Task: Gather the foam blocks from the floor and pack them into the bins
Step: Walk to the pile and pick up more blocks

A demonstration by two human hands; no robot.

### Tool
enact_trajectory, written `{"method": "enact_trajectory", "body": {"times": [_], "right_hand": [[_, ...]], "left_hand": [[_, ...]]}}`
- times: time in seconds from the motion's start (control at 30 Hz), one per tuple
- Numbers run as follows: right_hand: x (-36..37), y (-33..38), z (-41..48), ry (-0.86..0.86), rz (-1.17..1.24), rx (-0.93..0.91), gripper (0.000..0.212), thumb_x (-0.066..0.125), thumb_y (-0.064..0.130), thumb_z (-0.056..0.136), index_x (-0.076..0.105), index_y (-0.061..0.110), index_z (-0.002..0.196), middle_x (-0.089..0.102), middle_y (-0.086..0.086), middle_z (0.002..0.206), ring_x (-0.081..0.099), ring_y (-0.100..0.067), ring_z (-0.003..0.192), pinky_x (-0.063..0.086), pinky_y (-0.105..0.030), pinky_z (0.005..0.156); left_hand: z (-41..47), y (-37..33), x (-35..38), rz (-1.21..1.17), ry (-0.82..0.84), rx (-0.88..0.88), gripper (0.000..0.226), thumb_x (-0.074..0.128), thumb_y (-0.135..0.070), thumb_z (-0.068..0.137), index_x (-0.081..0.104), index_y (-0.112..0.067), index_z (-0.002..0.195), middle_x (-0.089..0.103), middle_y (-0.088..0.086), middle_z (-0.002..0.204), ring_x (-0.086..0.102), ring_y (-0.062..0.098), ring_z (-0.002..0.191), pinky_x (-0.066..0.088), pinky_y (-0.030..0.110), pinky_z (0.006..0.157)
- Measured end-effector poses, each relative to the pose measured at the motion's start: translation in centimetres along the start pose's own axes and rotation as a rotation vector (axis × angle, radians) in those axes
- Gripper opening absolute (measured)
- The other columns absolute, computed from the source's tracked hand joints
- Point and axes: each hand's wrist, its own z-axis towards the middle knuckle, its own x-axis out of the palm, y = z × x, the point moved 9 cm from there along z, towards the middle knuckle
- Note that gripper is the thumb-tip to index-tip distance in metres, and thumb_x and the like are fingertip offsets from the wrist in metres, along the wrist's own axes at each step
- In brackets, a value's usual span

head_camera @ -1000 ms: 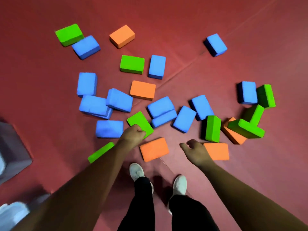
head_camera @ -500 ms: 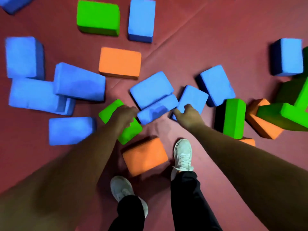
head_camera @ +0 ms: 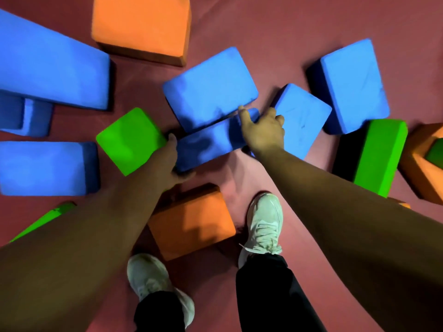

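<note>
1. Stood on a red floor (head_camera: 275, 32) strewn with blue, green and orange foam blocks.
2. Left a long blue block (head_camera: 48, 58) tilted at far left, propped on another blue one.
3. Had the lower blue block (head_camera: 211, 144) between a green block (head_camera: 129, 140) and a right blue block (head_camera: 302, 116), far edge tucked under an upper blue block (head_camera: 211, 85); could not tell whether clear of the floor.
4. Passed over an orange block (head_camera: 191, 221) lying flat just beside the right shoe (head_camera: 263, 221).
5. Wrapped the left hand (head_camera: 172, 161) round that lower block's left end, fingers (head_camera: 171, 140) curled over the far side, thumb at the near edge.
6. Clamped the right hand (head_camera: 262, 133) on its right end, thumb along the seam with the upper block, other fingers curled over the end.
</note>
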Motion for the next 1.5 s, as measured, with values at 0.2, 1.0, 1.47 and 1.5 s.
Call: {"method": "enact_trajectory", "body": {"times": [0.2, 1.0, 1.47, 1.5], "right_hand": [[-2.7, -4.4, -0.5, 0.001, 0.340, 0.211, 0.073, 0.057, 0.080, 0.068, 0.052, 0.013, 0.097, 0.052, -0.007, 0.105, 0.054, -0.025, 0.098, 0.046, -0.037, 0.092], [-0.1, -17.8, 4.8, 0.162, 0.312, 0.540, 0.120, 0.069, 0.080, 0.036, 0.058, 0.005, 0.130, 0.060, -0.010, 0.132, 0.052, -0.029, 0.127, 0.046, -0.038, 0.105], [-7.3, -12.4, -2.4, -0.176, 0.481, 0.344, 0.084, 0.084, 0.053, 0.051, 0.036, 0.012, 0.107, 0.058, -0.009, 0.113, 0.062, -0.028, 0.095, 0.053, -0.043, 0.087], [-9.3, -11.5, -3.8, -0.196, 0.473, 0.338, 0.083, 0.085, 0.051, 0.051, 0.039, 0.011, 0.108, 0.058, -0.007, 0.110, 0.062, -0.026, 0.094, 0.053, -0.040, 0.085]], "left_hand": [[-3.6, -1.4, 0.0, -0.151, 0.029, 0.138, 0.020, 0.063, -0.031, 0.088, 0.062, -0.023, 0.106, 0.068, 0.001, 0.112, 0.064, 0.021, 0.099, 0.052, 0.047, 0.087], [-7.0, -7.2, 9.9, 0.216, -0.130, 0.647, 0.085, 0.090, -0.031, 0.056, 0.048, -0.001, 0.124, 0.067, 0.009, 0.119, 0.068, 0.023, 0.105, 0.058, 0.041, 0.086], [-12.5, -10.9, 6.0, 0.443, -0.304, 0.844, 0.076, 0.091, -0.029, 0.062, 0.036, -0.014, 0.113, 0.057, -0.001, 0.111, 0.060, 0.016, 0.098, 0.051, 0.029, 0.081], [-14.1, -11.6, 5.5, 0.440, -0.307, 0.862, 0.074, 0.090, -0.028, 0.062, 0.035, -0.015, 0.110, 0.057, 0.000, 0.111, 0.060, 0.017, 0.098, 0.051, 0.030, 0.082]]}}
